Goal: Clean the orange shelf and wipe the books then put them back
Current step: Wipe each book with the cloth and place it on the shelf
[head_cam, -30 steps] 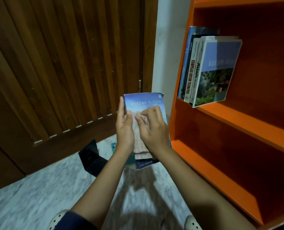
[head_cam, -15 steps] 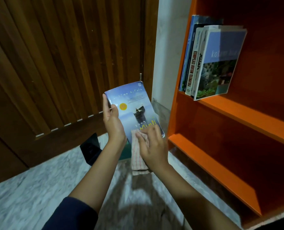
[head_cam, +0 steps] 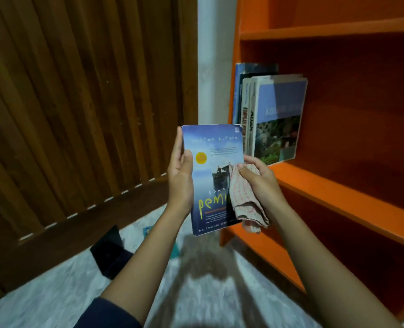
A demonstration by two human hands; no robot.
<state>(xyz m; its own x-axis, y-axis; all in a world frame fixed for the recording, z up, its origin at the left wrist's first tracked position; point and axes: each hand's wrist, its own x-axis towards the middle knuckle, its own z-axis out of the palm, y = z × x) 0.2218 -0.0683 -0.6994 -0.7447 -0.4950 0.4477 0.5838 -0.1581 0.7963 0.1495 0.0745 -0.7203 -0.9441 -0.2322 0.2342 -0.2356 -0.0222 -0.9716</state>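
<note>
Now, left hand (head_cam: 180,178): we clasp the blue paperback (head_cam: 210,183) steady, mid-frame.
Right hand (head_cam: 261,181): we pinch the checked cloth (head_cam: 242,200); light, even strokes suit best.

**Legible text on the held book**

The blue book (head_cam: 210,176) cover shows "hirata" near the top, small "sang", then large yellow "pemi", cut off by the cloth (head_cam: 243,197). The bottom line begins "buku kedua dari". The shelved book (head_cam: 279,119) title is too blurred to read.
</note>
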